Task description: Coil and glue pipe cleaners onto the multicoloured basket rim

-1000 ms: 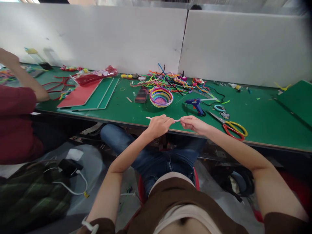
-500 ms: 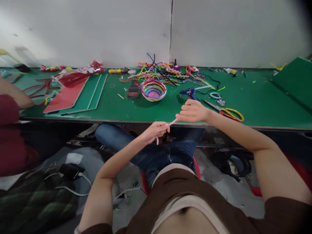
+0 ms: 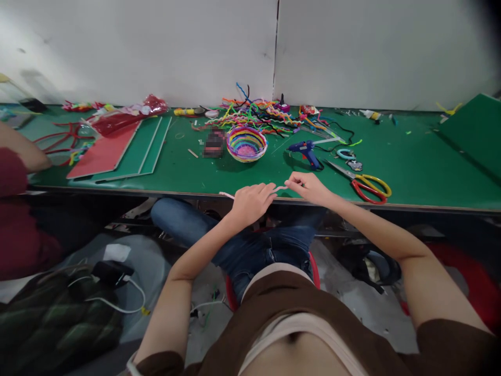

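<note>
Head view: right hand point(image 3: 307, 188) pinches pink strand point(image 3: 279, 188) near one end, left hand point(image 3: 252, 202) covering its middle, grip unclear.

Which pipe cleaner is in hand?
The pale pink pipe cleaner, pinched in the right hand and running under the left hand; those in the multicoloured heap behind the bowl are untouched.

Pink strand point(image 3: 281, 188) in LH point(image 3: 253, 201) & RH point(image 3: 307, 187)

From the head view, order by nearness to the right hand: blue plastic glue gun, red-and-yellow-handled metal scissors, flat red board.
1. Blue plastic glue gun: just beyond the right hand.
2. Red-and-yellow-handled metal scissors: to the hand's right.
3. Flat red board: far left.
</note>
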